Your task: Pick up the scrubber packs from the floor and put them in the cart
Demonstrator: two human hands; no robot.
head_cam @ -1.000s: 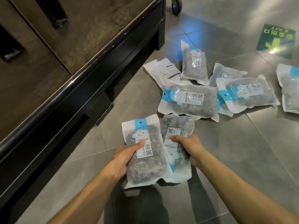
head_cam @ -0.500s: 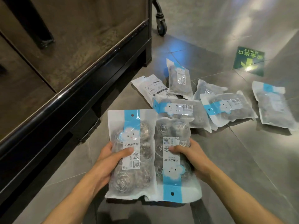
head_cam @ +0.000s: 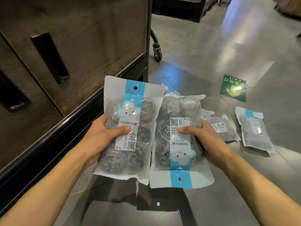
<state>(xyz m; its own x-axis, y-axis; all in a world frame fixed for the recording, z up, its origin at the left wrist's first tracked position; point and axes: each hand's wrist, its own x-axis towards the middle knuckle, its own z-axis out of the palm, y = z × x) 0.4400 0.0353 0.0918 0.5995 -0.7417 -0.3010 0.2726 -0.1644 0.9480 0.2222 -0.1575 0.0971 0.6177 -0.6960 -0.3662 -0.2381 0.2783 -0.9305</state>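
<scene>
Between our two hands, at the centre of the view, we hold two scrubber packs clear of the floor (head_cam: 211, 54). Our left hand (head_cam: 101, 136) grips the upright pack (head_cam: 130, 128), thumb across the label and fingers curled behind. Our right hand (head_cam: 203, 137) grips the inverted pack (head_cam: 177, 141) the same way, its hang-hole pointing toward 6 o'clock. The two packs touch along their inner edges.

To finish this step well, we judge it best to keep both grips firm on the slippery film, swing toward 10 o'clock, and lay the packs flat on the cart (head_cam: 73, 54) shelf rather than drop them.

Several more packs lie at 3 o'clock; one loose pack (head_cam: 254, 129) shows plainly, another beside it is blurred. Others toward 12 o'clock are mostly hidden behind the packs we hold, so we cannot count them. Our fingers behind the packs are out of sight.
</scene>
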